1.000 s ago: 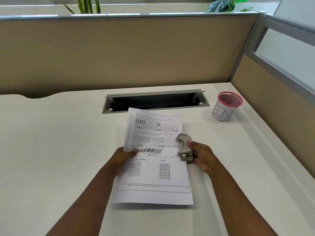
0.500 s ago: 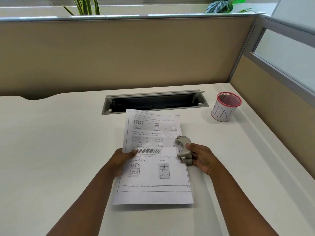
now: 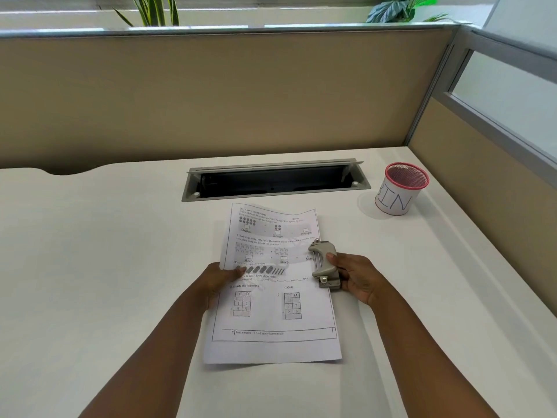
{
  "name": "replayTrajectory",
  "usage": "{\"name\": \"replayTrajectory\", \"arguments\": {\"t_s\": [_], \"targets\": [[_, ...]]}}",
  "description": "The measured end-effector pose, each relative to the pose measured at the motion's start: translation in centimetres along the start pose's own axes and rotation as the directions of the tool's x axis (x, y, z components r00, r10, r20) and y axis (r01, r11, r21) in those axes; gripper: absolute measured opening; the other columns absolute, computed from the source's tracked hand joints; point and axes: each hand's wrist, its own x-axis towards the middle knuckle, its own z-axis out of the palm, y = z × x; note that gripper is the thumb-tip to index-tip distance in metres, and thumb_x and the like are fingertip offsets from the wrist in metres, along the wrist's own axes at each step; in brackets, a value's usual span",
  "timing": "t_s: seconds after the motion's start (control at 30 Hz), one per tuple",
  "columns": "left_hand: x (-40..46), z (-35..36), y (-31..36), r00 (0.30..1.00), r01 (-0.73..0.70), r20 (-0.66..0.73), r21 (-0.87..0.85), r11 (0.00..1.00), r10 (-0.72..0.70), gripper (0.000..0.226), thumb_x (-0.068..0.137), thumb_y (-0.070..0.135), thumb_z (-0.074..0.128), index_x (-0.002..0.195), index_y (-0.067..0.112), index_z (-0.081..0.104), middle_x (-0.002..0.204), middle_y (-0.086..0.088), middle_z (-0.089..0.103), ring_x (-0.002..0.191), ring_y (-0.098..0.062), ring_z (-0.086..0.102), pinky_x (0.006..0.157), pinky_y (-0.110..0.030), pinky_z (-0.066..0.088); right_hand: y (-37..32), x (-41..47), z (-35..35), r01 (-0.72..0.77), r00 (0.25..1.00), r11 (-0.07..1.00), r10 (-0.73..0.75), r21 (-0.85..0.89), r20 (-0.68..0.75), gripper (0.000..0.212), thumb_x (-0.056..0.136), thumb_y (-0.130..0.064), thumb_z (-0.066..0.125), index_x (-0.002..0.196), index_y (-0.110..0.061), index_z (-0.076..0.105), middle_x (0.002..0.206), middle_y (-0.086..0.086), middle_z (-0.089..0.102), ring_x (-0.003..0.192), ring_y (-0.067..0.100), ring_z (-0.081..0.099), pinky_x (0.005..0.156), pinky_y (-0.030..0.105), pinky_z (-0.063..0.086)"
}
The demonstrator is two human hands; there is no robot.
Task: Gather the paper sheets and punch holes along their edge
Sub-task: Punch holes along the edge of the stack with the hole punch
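White printed paper sheets lie stacked on the white desk in front of me, the far end slightly lifted. My left hand grips their left edge, thumb on top. My right hand holds a grey hole punch set over the right edge of the sheets, thumb resting on its lever. How many sheets are in the stack cannot be told.
An open cable tray slot is set into the desk beyond the sheets. A red-rimmed mesh cup marked BIN stands at the far right. Beige partition walls close the back and right sides.
Both hands, the sheets and the punch keep nearly the same pose; only the view shifts slightly.
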Motion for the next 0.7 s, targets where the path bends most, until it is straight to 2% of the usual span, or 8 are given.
{"name": "replayTrajectory", "arguments": {"t_s": [0.07,0.23,0.3,0.4,0.53,0.7], "targets": [[-0.21,-0.06,0.26,1.0,0.015,0.01,0.005,1.0,-0.015,0.029,0.083,0.01,0.066,0.109,-0.003,0.063,0.111,-0.022,0.067,0.093,-0.029,0.064,0.092,-0.039,0.049,-0.15,-0.12,0.16,-0.004,1.0,1.0,0.004,-0.014,0.005,0.01,0.09,-0.007,0.055,0.084,-0.008,0.063,0.05,0.004,0.07,0.044,0.016,0.068,0.039,0.023,0.052],[-0.35,-0.2,0.57,0.999,0.038,-0.009,0.052,0.998,-0.037,0.045,0.082,0.016,0.069,0.119,-0.007,0.058,0.119,-0.024,0.064,0.112,-0.035,0.06,0.106,-0.046,0.042,-0.16,-0.2,0.19,-0.004,1.0,1.0,0.004,-0.03,0.007,0.009,0.09,-0.008,0.055,0.085,-0.009,0.063,0.051,0.004,0.07,0.045,0.015,0.068,0.039,0.023,0.053],[-0.26,-0.21,0.53,0.999,0.041,-0.026,0.056,0.998,-0.039,0.049,0.081,0.017,0.071,0.12,-0.007,0.056,0.121,-0.023,0.063,0.115,-0.035,0.058,0.107,-0.046,0.04,-0.15,-0.19,0.19,-0.005,1.0,0.999,0.005,-0.033,0.007,0.009,0.09,-0.008,0.055,0.085,-0.009,0.063,0.051,0.003,0.071,0.046,0.015,0.068,0.04,0.023,0.053],[-0.29,0.0,0.43,0.998,0.029,-0.053,0.05,0.998,-0.027,0.039,0.081,0.016,0.071,0.111,-0.005,0.059,0.118,-0.02,0.064,0.112,-0.034,0.059,0.103,-0.043,0.043,-0.09,-0.18,0.1,-0.009,1.0,0.999,0.008,-0.032,-0.004,0.008,0.089,-0.009,0.056,0.087,-0.009,0.063,0.051,0.002,0.071,0.045,0.013,0.068,0.04,0.023,0.053],[-0.52,-0.01,0.5,0.998,0.037,-0.051,0.056,0.998,-0.034,0.052,0.081,0.017,0.07,0.124,-0.007,0.053,0.125,-0.024,0.06,0.117,-0.038,0.056,0.106,-0.049,0.04,-0.15,-0.25,0.22,-0.019,1.0,1.0,0.019,-0.025,-0.005,0.007,0.089,-0.008,0.056,0.088,-0.008,0.063,0.051,0.002,0.071,0.045,0.013,0.068,0.04,0.023,0.053],[-0.59,0.23,0.54,0.998,0.033,-0.055,0.063,0.997,-0.03,0.046,0.083,0.014,0.068,0.121,-0.008,0.056,0.122,-0.025,0.062,0.115,-0.038,0.058,0.105,-0.05,0.041,-0.08,-0.37,0.3,-0.02,1.0,0.999,0.02,-0.033,0.003,0.014,0.089,-0.008,0.056,0.102,-0.006,0.061,0.053,0.002,0.071,0.046,0.013,0.068,0.042,0.023,0.054]]}}
